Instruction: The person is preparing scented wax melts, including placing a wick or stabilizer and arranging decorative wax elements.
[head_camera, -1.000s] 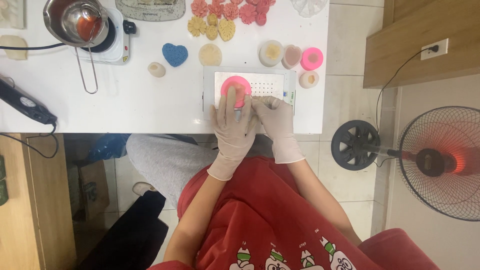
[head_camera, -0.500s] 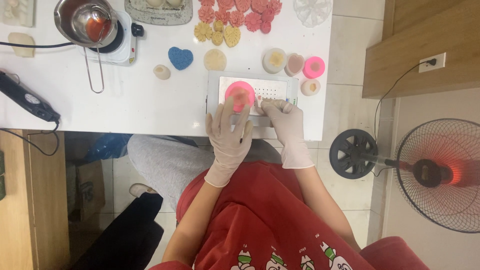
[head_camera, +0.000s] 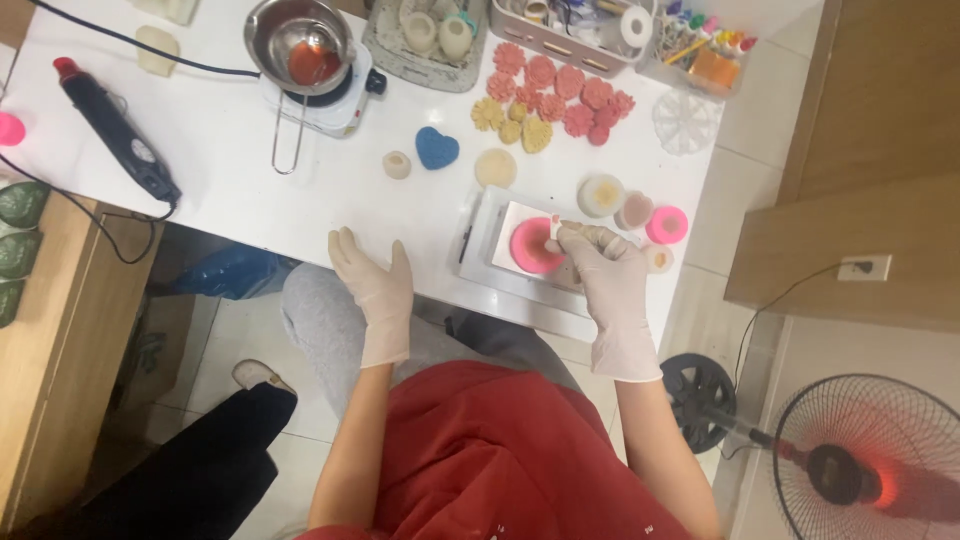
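While the right hand (head_camera: 610, 275) pinches a small white piece (head_camera: 554, 228), a round pink disc (head_camera: 535, 246) lies flat on the tray (head_camera: 480, 255).
Left hand (head_camera: 372, 282) is spread wide and empty, at the table (head_camera: 230, 205) edge.

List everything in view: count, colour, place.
table: 1, white, top.
pot: 1, steel, red liquid inside, on hotplate, top centre.
heat tool: 1, black with red tip, table left.
blue heart: 1, table centre.
flower pieces: a cluster, pink and yellow, top right of centre.
cream discs: 2, near the heart.
tray: 1, white, front edge.
pink round mould: 1, on tray.
small round pieces: about 4, cream and pink, right of tray.
fan: 1, black with red hub, floor right.
left hand: gloved, open, flat at table edge.
right hand: gloved, pinching a small white piece over the mould.
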